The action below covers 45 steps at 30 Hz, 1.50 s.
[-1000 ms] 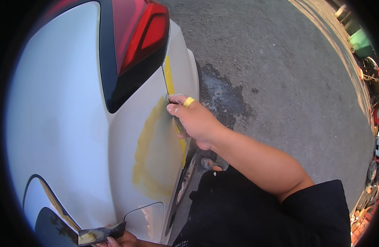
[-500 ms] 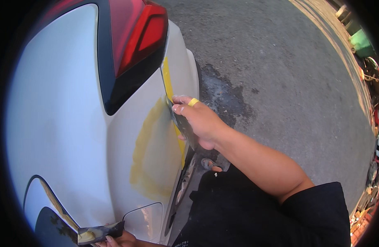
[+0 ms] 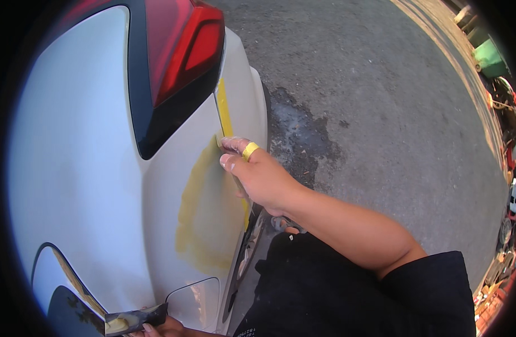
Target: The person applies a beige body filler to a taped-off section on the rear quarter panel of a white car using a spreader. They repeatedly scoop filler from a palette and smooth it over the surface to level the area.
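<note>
Stained asphalt point(image 3: 392, 151) flanks the car point(image 3: 84, 168); right hand point(image 3: 260, 177) partly hides yellow tape point(image 3: 225, 114).

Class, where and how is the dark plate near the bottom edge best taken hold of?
The dark plate is probably best gripped at its right end, from the lower right: it is flat, and the pale yellow paste lies at its left end. The left hand holds it from that side.
</note>
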Each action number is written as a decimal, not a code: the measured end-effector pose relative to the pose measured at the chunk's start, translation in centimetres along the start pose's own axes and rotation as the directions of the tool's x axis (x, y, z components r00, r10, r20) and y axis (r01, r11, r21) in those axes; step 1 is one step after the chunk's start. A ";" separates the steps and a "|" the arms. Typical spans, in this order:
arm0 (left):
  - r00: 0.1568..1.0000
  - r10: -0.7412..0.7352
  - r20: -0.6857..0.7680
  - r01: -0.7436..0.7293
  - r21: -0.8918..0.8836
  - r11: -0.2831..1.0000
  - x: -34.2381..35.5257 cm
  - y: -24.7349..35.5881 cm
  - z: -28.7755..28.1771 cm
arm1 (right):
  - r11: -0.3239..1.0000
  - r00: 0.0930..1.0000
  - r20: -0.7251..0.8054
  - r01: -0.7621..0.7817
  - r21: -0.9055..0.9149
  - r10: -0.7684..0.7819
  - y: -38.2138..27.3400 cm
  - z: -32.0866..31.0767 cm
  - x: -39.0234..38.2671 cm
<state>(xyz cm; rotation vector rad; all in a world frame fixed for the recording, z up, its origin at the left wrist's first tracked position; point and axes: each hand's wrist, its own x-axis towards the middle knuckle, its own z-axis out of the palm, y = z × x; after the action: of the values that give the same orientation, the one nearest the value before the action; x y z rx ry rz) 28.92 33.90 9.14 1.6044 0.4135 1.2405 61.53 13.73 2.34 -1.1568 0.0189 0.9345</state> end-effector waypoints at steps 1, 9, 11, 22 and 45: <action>1.000 0.003 0.000 -0.003 0.004 1.000 0.1 0.0 0.0 | 0.999 1.000 0.008 -0.023 0.031 0.022 -0.1 -0.4 -0.2; 1.000 0.008 -0.007 -0.008 0.018 1.000 0.2 -0.2 -0.6 | 0.983 0.996 0.014 -0.095 0.158 0.094 -0.4 -1.4 1.2; 1.000 0.006 0.004 -0.006 0.005 1.000 0.2 -0.3 -1.1 | 0.984 0.995 0.010 -0.100 0.150 0.099 -0.8 -1.0 1.3; 0.999 0.049 -0.007 -0.049 0.012 0.999 0.0 -0.5 -0.9 | 1.000 1.000 -0.007 -0.011 -0.001 0.011 -1.5 0.8 0.0; 0.970 0.062 0.236 0.033 -0.376 0.926 -1.6 -1.0 -1.8 | 0.823 0.940 0.034 0.313 -0.474 -0.338 2.6 7.0 -4.9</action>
<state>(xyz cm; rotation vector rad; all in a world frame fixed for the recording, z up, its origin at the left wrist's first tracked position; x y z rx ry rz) 26.99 34.08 7.36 1.4016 0.0013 1.0408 53.72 16.44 5.71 -1.5800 -0.3789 0.6115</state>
